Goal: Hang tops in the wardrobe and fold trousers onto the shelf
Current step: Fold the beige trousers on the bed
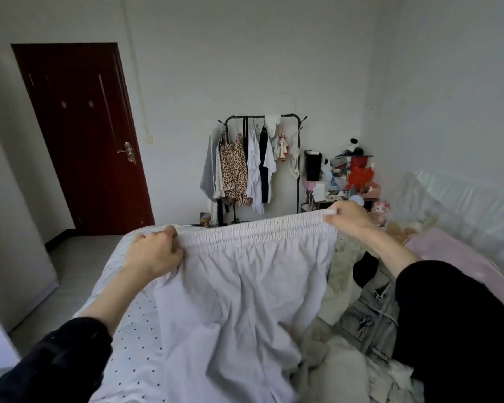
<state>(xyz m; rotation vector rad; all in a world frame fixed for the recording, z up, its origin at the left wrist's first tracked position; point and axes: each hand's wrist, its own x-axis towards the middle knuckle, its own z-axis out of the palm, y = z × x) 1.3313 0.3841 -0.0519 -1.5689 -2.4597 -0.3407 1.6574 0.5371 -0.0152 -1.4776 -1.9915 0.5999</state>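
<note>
Pale lilac trousers [245, 286] with an elastic waistband hang spread out in front of me above the bed. My left hand [154, 251] grips the waistband's left end. My right hand [349, 216] pinches its right end, slightly higher. The legs drop down toward me and bunch on the bed. Past the foot of the bed a black clothes rack [262, 117] holds several tops on hangers, among them a leopard-print one [234, 170].
The bed's dotted white sheet [134, 344] lies at my left. A grey denim garment [370, 312], a black garment [364, 269] and pale clothes are piled at my right. A cluttered side table [346, 181] stands beside the rack. A dark red door [82, 135] is shut.
</note>
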